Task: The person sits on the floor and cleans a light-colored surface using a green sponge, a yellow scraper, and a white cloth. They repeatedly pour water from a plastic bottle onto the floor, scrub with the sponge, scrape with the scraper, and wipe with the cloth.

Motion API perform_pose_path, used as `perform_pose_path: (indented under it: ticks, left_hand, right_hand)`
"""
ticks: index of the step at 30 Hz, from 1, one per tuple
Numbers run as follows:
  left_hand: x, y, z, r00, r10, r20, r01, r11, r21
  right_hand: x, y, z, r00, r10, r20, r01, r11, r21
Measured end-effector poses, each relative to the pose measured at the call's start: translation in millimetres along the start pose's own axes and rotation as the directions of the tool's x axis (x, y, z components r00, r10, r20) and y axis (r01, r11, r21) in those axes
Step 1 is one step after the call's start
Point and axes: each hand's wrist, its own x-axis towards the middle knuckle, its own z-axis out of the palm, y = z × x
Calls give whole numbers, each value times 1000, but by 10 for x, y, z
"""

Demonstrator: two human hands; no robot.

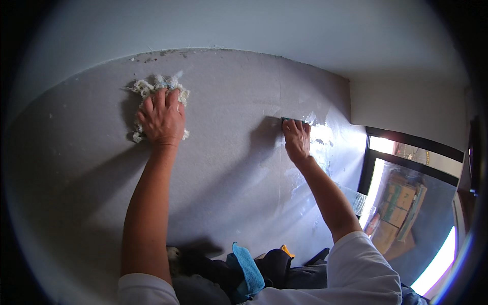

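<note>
My left hand (163, 116) grips a bunched, frayed whitish rag (143, 87) and presses it against a broad, flat grey surface (217, 114). The rag's tufts stick out past my fingers and beside my palm. On the right, my right hand (298, 139) holds a thin dark green pad or tool (292, 119) against the same surface, close to a fine vertical seam. Only its edge shows past my fingertips, so its kind is unclear. Just right of this hand is a bright, whitish, wet-looking patch (323, 139).
A pale surface (244, 24) meets the grey one along its far edge. To the right stand a black-framed glass panel (413, 166) and cardboard boxes (398, 206). A blue cloth (248, 267) hangs by my body, near an orange item (286, 251).
</note>
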Motion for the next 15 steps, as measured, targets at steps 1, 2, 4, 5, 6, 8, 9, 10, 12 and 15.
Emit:
perform_pose_path:
  ticks: [1,2,4,5,6,8,9,10,12,15]
  left_hand:
    - [-7,17,19,1000,5,-18,-5,1000,-15]
    - [-9,23,32,1000,-2,-15,2,1000,-10]
    - [26,71,41,1000,-12,-22,11,1000,-24]
    - [41,84,43,1000,-6,-25,6,1000,-24]
    - [44,65,28,1000,-3,-25,2,1000,-16]
    - [17,83,82,1000,-3,-19,3,1000,-8]
    - [11,76,68,1000,-12,6,12,1000,0]
    - [2,50,38,999,-20,34,19,1000,13]
    - [-6,43,24,998,-30,56,28,999,29]
    - [2,52,21,999,-37,7,37,999,27]
  right_hand:
    - [18,34,-15,1000,-1,18,1,1000,1]
    - [157,98,-11,1000,-1,-3,0,998,-56]
    - [409,283,-36,990,131,-49,-123,983,137]
    - [387,278,-22,975,174,-141,-143,967,211]
    - [371,232,50,949,218,-229,-148,946,290]
    - [153,9,240,908,290,-301,-173,916,361]
    - [-149,-274,297,904,309,-294,-194,912,362]
    - [-462,-522,303,927,263,-267,-126,890,438]
    - [-1034,-860,35,969,166,-183,-57,871,488]
    - [-1544,-317,342,955,202,-218,-85,889,449]
